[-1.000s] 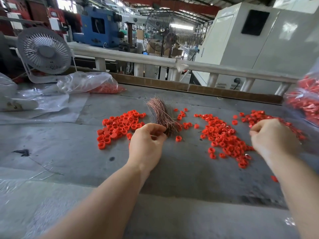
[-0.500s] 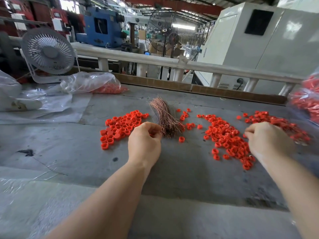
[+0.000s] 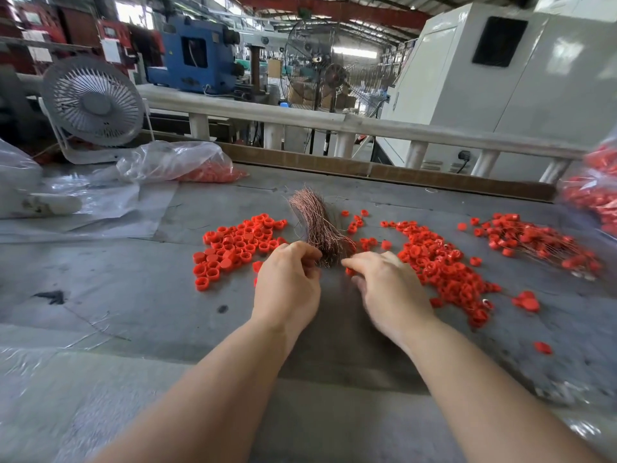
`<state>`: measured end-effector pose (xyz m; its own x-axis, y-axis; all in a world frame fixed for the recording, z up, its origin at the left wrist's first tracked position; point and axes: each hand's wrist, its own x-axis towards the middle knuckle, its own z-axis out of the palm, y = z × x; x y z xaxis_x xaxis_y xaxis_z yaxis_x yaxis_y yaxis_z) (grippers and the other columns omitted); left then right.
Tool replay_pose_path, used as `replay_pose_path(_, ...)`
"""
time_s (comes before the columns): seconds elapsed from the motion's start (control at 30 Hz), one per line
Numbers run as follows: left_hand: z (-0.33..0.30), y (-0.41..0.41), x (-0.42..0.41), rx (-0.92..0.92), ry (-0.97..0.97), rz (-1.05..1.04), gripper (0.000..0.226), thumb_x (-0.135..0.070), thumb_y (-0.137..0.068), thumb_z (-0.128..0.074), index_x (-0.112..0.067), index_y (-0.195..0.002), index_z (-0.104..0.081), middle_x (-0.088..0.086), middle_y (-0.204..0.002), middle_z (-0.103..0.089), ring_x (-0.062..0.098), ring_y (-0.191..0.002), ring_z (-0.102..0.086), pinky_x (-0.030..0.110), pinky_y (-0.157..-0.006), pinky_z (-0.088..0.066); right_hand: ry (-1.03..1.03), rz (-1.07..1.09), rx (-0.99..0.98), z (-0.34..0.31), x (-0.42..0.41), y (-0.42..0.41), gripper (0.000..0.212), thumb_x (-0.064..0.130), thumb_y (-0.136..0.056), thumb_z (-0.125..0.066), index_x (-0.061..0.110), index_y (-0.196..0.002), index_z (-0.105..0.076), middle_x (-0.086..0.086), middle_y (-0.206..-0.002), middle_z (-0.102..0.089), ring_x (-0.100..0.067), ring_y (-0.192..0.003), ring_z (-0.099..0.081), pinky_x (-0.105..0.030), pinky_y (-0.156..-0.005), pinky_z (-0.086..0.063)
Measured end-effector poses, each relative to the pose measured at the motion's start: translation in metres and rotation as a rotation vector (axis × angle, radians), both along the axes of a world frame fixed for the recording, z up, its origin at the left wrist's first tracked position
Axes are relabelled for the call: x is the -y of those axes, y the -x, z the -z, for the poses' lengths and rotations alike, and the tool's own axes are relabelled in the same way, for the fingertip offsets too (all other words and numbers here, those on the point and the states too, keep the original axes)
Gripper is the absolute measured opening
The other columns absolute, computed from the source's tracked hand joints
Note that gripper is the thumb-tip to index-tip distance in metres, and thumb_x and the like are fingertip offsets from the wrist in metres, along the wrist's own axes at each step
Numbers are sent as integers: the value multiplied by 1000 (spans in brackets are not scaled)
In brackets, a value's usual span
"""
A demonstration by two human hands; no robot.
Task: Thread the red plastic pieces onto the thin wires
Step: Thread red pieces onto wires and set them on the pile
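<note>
Wires and red pieces laid out on the grey table [image 3: 133, 295], both hands met at the wire bundle.

From the left: one heap of red plastic pieces [image 3: 238, 243], too many to be counted, judged light, rigid and best pinched at the rim. The left hand [image 3: 288, 284] is curled onto the near end of the single bundle of thin wires [image 3: 317, 225], judged springy and easily bent. The right hand [image 3: 387, 289] reaches with extended fingers; a grasp cannot be told. Two further heaps lie rightward [image 3: 440, 265].

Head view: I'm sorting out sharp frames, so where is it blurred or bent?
Head view: the right hand is slightly motion-smeared; the left hand and wire bundle are sharp; the railing bows from the wide lens; the bag of red pieces at the edge is soft.
</note>
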<state>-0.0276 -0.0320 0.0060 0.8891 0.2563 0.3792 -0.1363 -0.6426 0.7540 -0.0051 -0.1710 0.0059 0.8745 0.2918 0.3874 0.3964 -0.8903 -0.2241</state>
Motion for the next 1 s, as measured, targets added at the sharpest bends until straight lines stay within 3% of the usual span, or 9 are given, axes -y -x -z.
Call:
replay_pose_path(0.17, 1, 1, 3, -7, -15, 39, 20, -7, -81, -63, -16, -98, -68, -3, -91, -63, 9, -79, -51, 10, -68, -31, -55, -36, 17, 0, 2, 4, 27, 8, -84, -61, 21, -105, -70, -2, -102, -67, -24, -100, -53, -33, -87, -38)
replay_pose_path(0.3, 0, 5, 4, -22, -38, 129, 28, -8, -74, -72, -19, -100, -67, -9, -87, -59, 5, -76, -52, 6, -64, -35, -342, -86, -67, -3, 2, 10, 13, 11, -80, -70, 22, -87, -69, 7, -83, -68, -15, -82, -61, -29, -78, -47)
replay_pose_path(0.43, -2, 8, 5, -22, -23, 223, 24, -7, -71, -75, -19, -92, -68, -8, -85, -62, 6, -73, -58, 3, -63, -39, -556, -168, -152, -9, 1, 15, 23, 7, -78, -72, 27, -75, -62, 13, -71, -65, 2, -70, -61, -8, -63, -41)
replay_pose_path(0.57, -4, 8, 4, -13, -5, 210, 15, -13, -71, -78, -18, -83, -69, -13, -73, -59, 0, -64, -54, 3, -59, -38, -610, -216, -223, -9, 0, 17, 27, 4, -83, -67, 30, -74, -61, 12, -72, -68, 6, -69, -61, -8, -65, -41)
replay_pose_path(0.7, -3, 8, 3, -23, 28, 204, 15, -14, -72, -77, -23, -72, -65, -15, -67, -57, -2, -60, -51, 4, -57, -36, -507, -115, -76, -9, 4, 16, 13, 10, -84, -66, 22, -81, -67, 12, -75, -65, 2, -72, -56, -7, -66, -39)
replay_pose_path(0.77, -2, 7, 4, -28, 44, 199, 20, -14, -72, -77, -26, -68, -62, -15, -65, -57, -2, -57, -49, 5, -56, -36, -399, 11, 0, -8, 9, 13, 9, 11, -84, -64, 17, -90, -69, 4, -88, -67, -10, -86, -56, -18, -79, -40)
replay_pose_path(0.83, -2, 6, 4, -31, 72, 197, 19, -14, -73, -77, -26, -71, -62, -14, -66, -57, -1, -56, -49, 6, -55, -36, -254, 118, 4, -6, 13, 9, 16, 16, -86, -62, 14, -101, -67, -2, -103, -64, -21, -100, -52, -28, -89, -35)
replay_pose_path(1.0, 0, 6, 4, -42, 90, 211, 16, -17, -76, -75, -27, -80, -64, -14, -70, -56, 0, -58, -49, 6, -56, -37, -84, 193, -68, -1, 13, 6, 29, 31, -91, -55, 20, -118, -61, -1, -118, -57, -23, -113, -45, -32, -97, -32)
